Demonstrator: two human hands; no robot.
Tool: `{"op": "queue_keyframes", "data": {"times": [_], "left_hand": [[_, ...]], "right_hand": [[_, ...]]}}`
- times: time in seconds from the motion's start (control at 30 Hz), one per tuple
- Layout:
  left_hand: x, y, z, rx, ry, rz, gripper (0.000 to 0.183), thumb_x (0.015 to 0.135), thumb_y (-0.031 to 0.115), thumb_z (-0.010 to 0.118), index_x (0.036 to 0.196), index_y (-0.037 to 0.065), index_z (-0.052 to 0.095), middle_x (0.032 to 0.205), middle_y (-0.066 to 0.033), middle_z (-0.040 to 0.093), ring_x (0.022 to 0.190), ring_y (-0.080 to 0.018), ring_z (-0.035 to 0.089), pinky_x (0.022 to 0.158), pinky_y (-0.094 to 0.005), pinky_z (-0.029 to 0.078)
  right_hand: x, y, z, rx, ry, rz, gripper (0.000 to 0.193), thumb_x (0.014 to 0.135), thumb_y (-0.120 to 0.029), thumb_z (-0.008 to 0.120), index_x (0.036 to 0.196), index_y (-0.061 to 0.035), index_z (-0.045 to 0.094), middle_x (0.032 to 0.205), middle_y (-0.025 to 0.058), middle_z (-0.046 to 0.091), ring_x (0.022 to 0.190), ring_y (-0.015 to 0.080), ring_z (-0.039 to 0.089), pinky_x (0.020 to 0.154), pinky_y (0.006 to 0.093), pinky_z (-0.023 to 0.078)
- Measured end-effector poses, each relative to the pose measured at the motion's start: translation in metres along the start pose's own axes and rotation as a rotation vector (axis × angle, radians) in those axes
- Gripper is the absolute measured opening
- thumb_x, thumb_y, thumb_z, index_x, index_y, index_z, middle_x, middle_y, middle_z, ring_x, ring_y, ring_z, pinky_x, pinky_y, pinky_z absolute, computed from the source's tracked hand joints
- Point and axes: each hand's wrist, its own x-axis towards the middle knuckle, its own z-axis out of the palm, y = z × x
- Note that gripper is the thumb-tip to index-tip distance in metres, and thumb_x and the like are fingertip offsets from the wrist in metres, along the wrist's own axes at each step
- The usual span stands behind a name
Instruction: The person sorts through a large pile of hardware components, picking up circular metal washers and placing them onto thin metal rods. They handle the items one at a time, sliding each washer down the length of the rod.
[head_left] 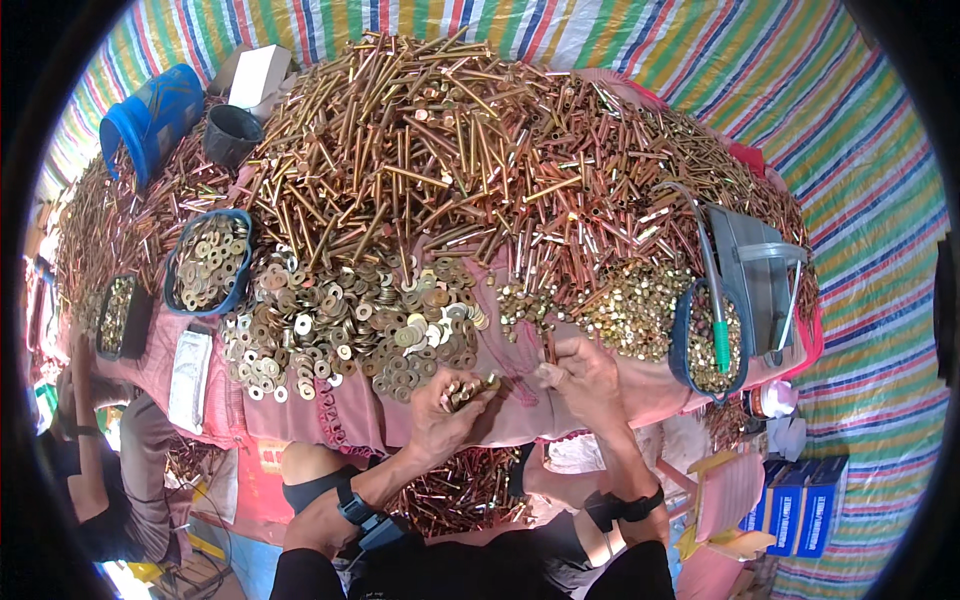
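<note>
My left hand is curled around a bunch of small brass-coloured metal fasteners, whose ends show between the fingers. Their exact kind is too small to tell. Pinched upright in my right hand is a short copper-coloured metal piece, either a sleeve or a bolt. Both hands are over the near edge of a pink cloth, a short gap between them. Just beyond the left hand lies a heap of flat washers. A pile of small nuts lies beyond the right hand.
A big mound of bolts and sleeves covers the far side. Blue baskets hold washers and nuts. A green-handled tool rests in the right one, beside a grey dustpan. Another person's arm is at far left.
</note>
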Motion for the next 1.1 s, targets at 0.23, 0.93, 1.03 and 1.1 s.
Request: {"op": "queue_keyframes", "data": {"times": [0.23,0.93,1.03,1.1], "left_hand": [[0.002,0.011,0.002,0.079,-0.024,0.033,0.021,0.090,-0.003,0.071,0.108,-0.002,0.062,0.101,-0.0111,0.076,0.090,-0.0120,0.070,0.080,-0.0279,0.057],[0.005,0.019,0.005,0.181,-0.032,0.065,0.023,0.088,-0.001,0.079,0.104,0.000,0.062,0.112,-0.0143,0.072,0.098,-0.0163,0.069,0.085,-0.0323,0.057],[0.006,0.017,0.006,0.165,0.009,0.096,0.024,0.088,0.001,0.081,0.103,0.000,0.061,0.118,-0.0158,0.070,0.103,-0.0198,0.069,0.089,-0.0348,0.057],[0.005,0.016,0.006,0.172,0.024,0.075,0.025,0.088,0.002,0.082,0.103,0.000,0.062,0.119,-0.0160,0.069,0.104,-0.0214,0.069,0.090,-0.0358,0.057]], "right_hand": [[0.007,0.007,0.033,0.522,-0.038,-0.017,0.021,0.100,0.000,0.070,0.119,-0.0028,0.061,0.112,0.0087,0.069,0.106,0.0196,0.069,0.098,0.0352,0.059],[-0.003,-0.018,0.050,-0.629,0.017,-0.699,0.059,0.094,-0.008,0.079,0.146,-0.0047,0.053,0.104,0.0145,0.074,0.085,0.0221,0.074,0.076,0.0349,0.061],[-0.003,-0.019,0.048,-0.662,-0.007,-0.700,0.051,0.092,-0.010,0.078,0.139,-0.0052,0.058,0.115,0.0164,0.074,0.094,0.0323,0.074,0.082,0.0417,0.059],[-0.003,-0.019,0.046,-0.672,-0.018,-0.680,0.046,0.092,-0.010,0.077,0.136,-0.0051,0.061,0.117,0.0159,0.073,0.096,0.0348,0.073,0.083,0.0437,0.059]]}}
